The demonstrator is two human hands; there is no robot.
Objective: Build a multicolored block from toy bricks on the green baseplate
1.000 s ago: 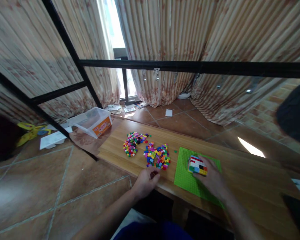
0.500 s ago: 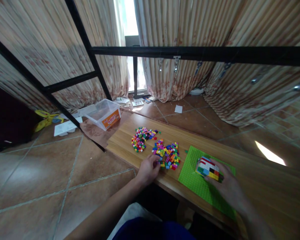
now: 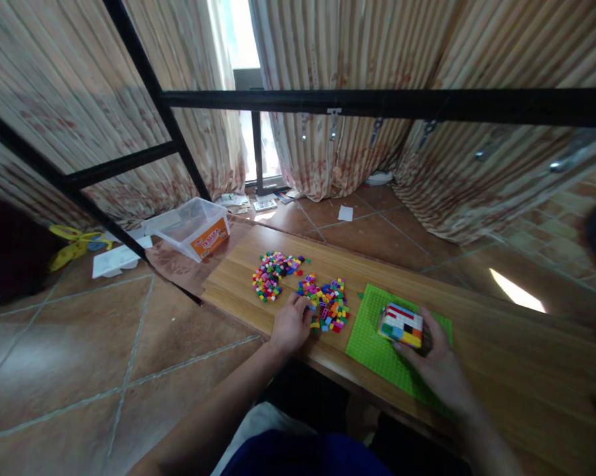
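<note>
My right hand [image 3: 431,350] grips a small block of joined toy bricks [image 3: 401,325], white, red, blue, yellow, green and black on top. The block is over the green baseplate [image 3: 377,357]; whether it touches the plate I cannot tell. At the near left edge of a loose brick pile [image 3: 331,304], my left hand [image 3: 292,324] has its fingers closed together among the bricks. What they hold, if anything, is hidden. A second pile of small bricks [image 3: 268,281] lies farther left on the wooden tabletop [image 3: 248,311].
A clear plastic bin [image 3: 191,228] with an orange label stands beyond the table's left end. Black metal bars [image 3: 288,100] cross in front of the curtains [image 3: 347,158]. Papers [image 3: 233,201] and a yellow item [image 3: 72,248] lie on the tiled floor.
The view has shifted slightly, so most things appear a little farther left. My left hand stays at the brick pile, and my right hand keeps its grip on the joined bricks.
</note>
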